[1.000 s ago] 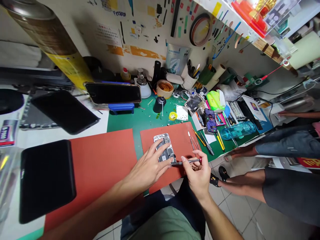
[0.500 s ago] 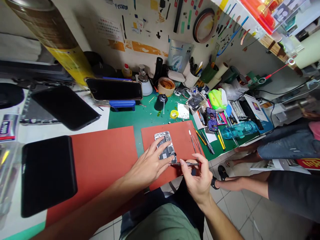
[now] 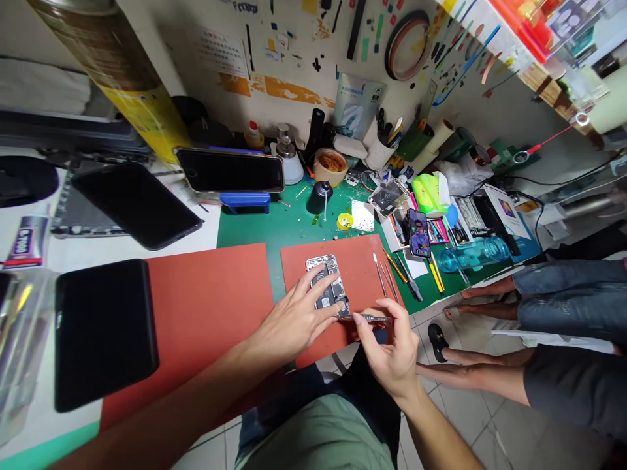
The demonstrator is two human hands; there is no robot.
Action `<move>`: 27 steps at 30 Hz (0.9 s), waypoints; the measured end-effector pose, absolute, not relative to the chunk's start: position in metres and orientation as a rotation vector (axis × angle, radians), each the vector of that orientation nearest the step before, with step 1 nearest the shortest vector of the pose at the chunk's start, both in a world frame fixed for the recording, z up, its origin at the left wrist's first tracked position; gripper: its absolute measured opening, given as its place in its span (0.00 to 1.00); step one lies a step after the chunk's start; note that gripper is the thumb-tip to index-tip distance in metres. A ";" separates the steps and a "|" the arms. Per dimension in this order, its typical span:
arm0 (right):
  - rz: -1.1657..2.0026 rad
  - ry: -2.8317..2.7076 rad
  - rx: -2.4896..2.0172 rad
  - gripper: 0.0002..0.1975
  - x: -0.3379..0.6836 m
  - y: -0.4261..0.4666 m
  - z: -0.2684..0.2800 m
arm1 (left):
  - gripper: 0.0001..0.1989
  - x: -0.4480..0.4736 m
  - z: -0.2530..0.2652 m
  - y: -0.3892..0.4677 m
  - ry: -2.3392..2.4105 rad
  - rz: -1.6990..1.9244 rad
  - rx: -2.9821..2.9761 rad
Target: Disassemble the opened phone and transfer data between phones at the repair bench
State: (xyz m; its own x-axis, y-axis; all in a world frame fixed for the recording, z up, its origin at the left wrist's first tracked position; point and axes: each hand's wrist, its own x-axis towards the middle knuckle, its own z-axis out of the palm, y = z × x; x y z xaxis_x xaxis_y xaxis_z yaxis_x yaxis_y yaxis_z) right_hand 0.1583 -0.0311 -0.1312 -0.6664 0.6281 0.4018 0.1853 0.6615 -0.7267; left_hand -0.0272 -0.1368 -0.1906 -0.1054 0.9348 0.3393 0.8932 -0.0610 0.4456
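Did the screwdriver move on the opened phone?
No, hardly. The right hand holds the screwdriver with its tip at the opened phone's near corner on the small red mat, as before.

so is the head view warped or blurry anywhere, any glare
Head view: strong wide-angle bending at the edges, with the yellow-labelled can stretched and soft; the opened phone under the left hand is sharp; glare blows out the shelf top right.

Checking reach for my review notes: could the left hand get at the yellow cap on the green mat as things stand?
Probably yes: the left hand rests on the opened phone, and the yellow cap lies beyond it with bare green mat between.
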 end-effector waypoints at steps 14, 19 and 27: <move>1.297 -2.016 -0.892 0.18 0.161 -0.019 -0.139 | 0.11 -0.028 -0.188 -0.138 2.107 0.872 2.066; 1.017 -2.162 -0.793 0.20 0.172 -0.013 -0.127 | 0.12 -0.028 -0.188 -0.137 2.081 0.893 2.085; 0.622 -2.421 -0.479 0.22 0.176 0.000 -0.124 | 0.12 -0.029 -0.194 -0.134 2.088 0.922 2.130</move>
